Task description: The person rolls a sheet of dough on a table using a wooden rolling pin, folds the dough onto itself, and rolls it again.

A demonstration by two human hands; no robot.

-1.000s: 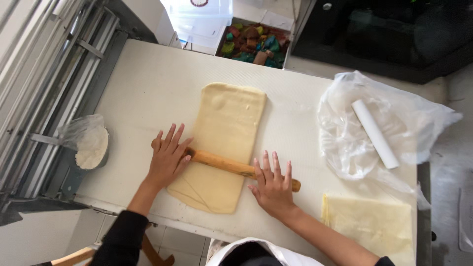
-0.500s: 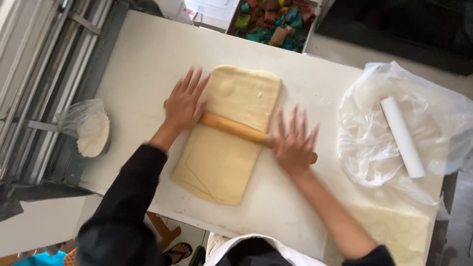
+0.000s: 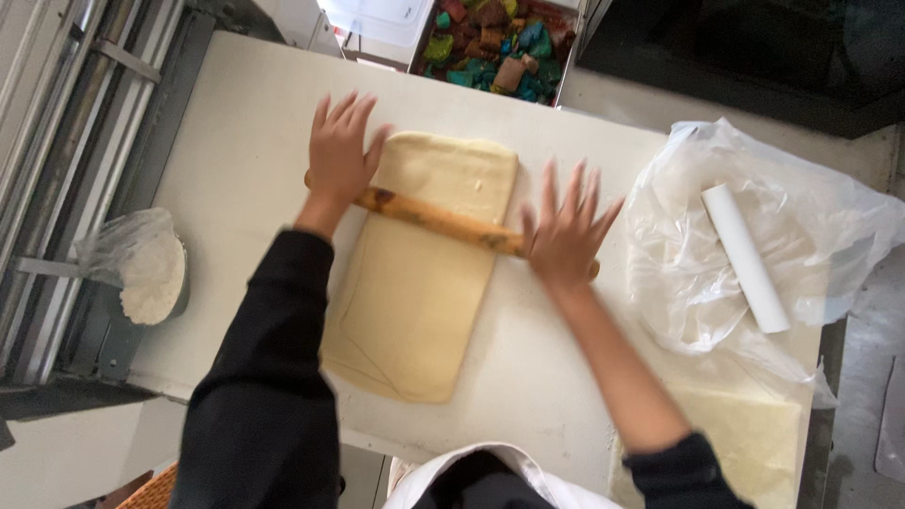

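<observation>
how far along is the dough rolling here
Done: the near part of the dough slab already lies flat and long on the table. In hand: the left hand and right hand press open palms on the rolling pin, which sits across the slab's far part. Left: the far end beyond the pin looks thicker. A second sheet lies at the table's near right corner.

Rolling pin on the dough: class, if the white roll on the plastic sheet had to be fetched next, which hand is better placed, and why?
Probably the right hand: it presses the rolling pin at the end nearer the white roll on the plastic sheet. The left hand sits across the dough.
</observation>
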